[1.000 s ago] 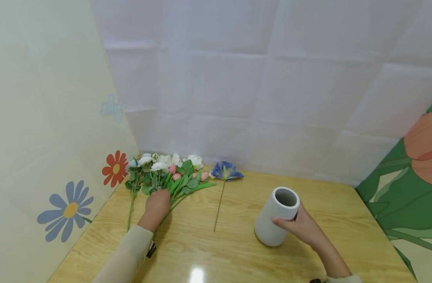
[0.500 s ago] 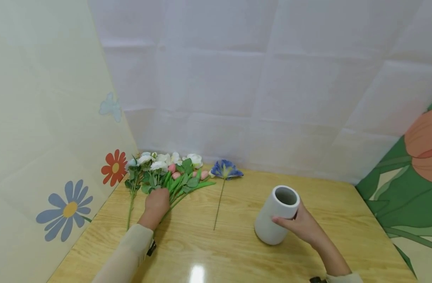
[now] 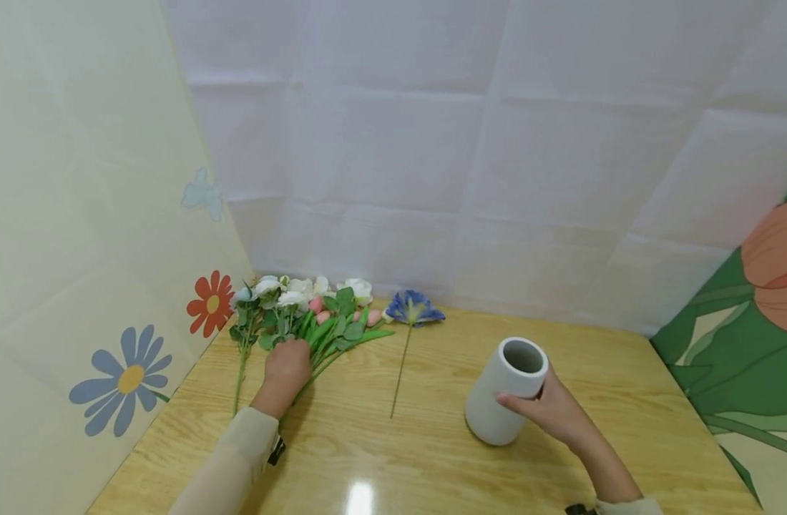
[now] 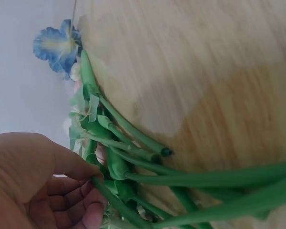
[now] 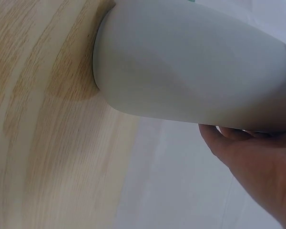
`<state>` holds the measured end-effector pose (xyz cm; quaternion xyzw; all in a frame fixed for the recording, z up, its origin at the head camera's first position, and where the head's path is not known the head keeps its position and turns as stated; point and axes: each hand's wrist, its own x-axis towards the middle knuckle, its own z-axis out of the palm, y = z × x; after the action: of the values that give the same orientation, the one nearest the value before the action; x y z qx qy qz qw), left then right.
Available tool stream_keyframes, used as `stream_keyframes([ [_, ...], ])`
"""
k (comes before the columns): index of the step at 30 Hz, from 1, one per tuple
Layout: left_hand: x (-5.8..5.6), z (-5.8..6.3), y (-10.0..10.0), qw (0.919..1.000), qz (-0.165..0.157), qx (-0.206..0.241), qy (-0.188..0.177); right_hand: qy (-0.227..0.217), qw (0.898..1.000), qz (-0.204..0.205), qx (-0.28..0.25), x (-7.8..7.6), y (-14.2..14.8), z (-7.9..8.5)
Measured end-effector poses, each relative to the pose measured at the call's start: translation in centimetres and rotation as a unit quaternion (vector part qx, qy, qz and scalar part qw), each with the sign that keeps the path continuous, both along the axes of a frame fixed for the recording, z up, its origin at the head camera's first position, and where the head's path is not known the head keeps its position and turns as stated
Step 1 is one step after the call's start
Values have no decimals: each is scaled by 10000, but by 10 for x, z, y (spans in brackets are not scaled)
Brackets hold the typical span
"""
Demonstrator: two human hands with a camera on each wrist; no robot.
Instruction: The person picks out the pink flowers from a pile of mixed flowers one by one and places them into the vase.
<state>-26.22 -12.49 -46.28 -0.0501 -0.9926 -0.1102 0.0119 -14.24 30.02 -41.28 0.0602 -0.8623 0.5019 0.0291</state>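
Little has moved since the earlier frame beyond a slight view shift. The left hand [image 3: 287, 368] pinches a green stem [image 4: 120, 204] in the bunch of pink and white artificial flowers [image 3: 329, 330] on the yellow wood-grained desk [image 3: 368, 458]; the right hand [image 3: 557, 411] grips the smooth white tapered vase [image 3: 493, 402] near its mouth, well apart. Selecting a stem seems underway; the next move calls for drawing it free without tangling.

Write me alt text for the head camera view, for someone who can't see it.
A person's left hand grips green stems below white flowers and pink tulips, while their right hand holds a white vase near its rim. Between the hands, a single long-stemmed blue flower lies on a wood-grain table.
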Motion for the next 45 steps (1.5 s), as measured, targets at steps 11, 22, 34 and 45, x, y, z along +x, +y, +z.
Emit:
stream_keyframes([
  [11, 2, 11, 1, 9982, -109, 533, 254, -60, 10000, -2, 77, -1, 1, -1],
  [22, 7, 24, 0, 9919, -88, 1144, 539, -22, 10000, -35, 61, -1, 2, 0],
  [34, 10, 30, 5, 9750, -5, 2131, 623, -54, 9999, -80, 72, 0, 1, 0],
  [45, 12, 36, 15, 9475, -15, 3147, 566, -68, 9999, -48, 63, -1, 1, 0],
])
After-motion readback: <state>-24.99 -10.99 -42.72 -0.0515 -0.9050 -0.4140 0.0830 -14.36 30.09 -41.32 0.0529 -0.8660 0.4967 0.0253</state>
